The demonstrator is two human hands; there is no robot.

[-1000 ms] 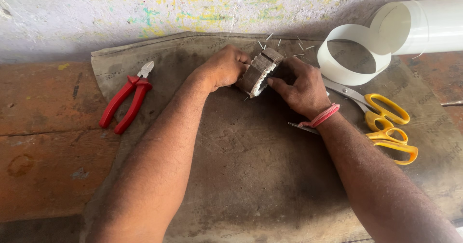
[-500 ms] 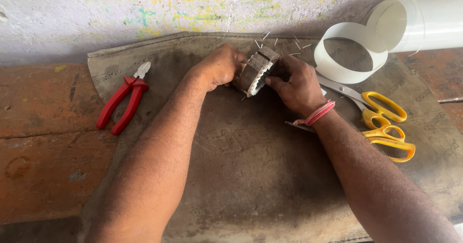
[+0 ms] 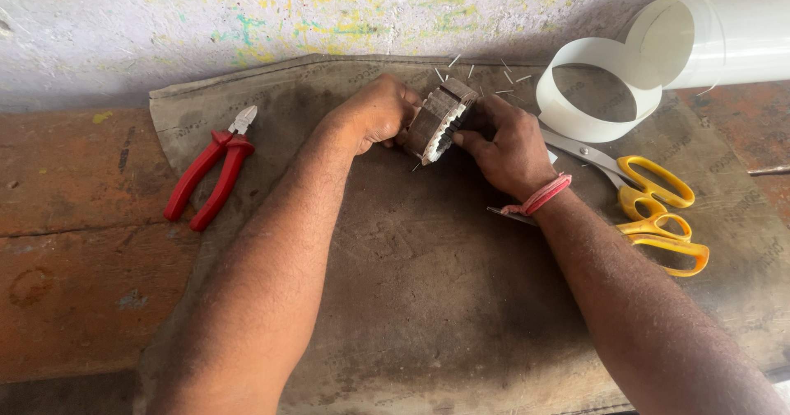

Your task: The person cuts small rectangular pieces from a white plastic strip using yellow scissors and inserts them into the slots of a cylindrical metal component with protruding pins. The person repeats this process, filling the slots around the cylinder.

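Both hands are on a round slotted metal core (image 3: 439, 118), held up on edge just above the mat (image 3: 428, 300), toward the far side of it and about in the middle. The left hand (image 3: 374, 112) is clenched around its left side, and the right hand (image 3: 508, 145) grips the right side with the thumb pressed near the toothed rim. There's a red band (image 3: 539, 195) on the right wrist.

The mat is a worn brownish sheet spread over a reddish counter (image 3: 74, 242). Off to the left, half on the mat's edge, lies a pair of red-handled cutters (image 3: 210, 176). To the right of the right hand are 2 pairs of yellow-handled scissors (image 3: 650, 205), lying close together, blades pointing back toward the hands. Just beyond them a loop of white sheet (image 3: 597, 90) stands on edge, and a bigger white roll (image 3: 724, 40) lies at the far right. A few small thin white slivers (image 3: 494, 73) are scattered on the mat right behind the core. Paint-speckled wall (image 3: 247, 11) at the back.
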